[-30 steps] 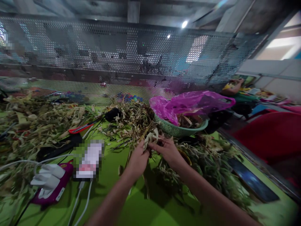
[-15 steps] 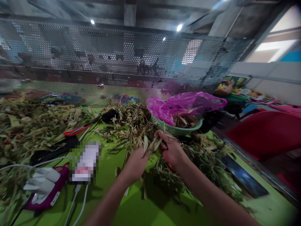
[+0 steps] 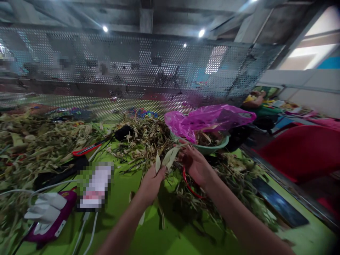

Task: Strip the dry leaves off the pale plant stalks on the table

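Lighting: dim overall. Overhead, glaring lamps (image 3: 201,33); at upper right, daylight admitted by a bright opening (image 3: 318,46). Soft shadows cast on the green tabletop (image 3: 186,244). Right-hand corners darkened, edges stretched; lit phone (image 3: 96,186) pixelated, background blurred.

by our left hand (image 3: 152,184) we see pale-green leaves (image 3: 170,157). beyond it, the bag (image 3: 209,118) is magenta, the panel (image 3: 175,69) dotted grey.

At the frame's centre, a leaf strip (image 3: 170,158) was between the left hand (image 3: 152,183) and the right hand (image 3: 197,163), before a basket (image 3: 212,150) with a plastic bag (image 3: 209,118) on it. On the tabletop (image 3: 119,202), a leaf heap (image 3: 61,134) lay middle left, a power block (image 3: 50,217) lower left, a phone (image 3: 281,202) lower right. Behind stood a partition (image 3: 127,76).
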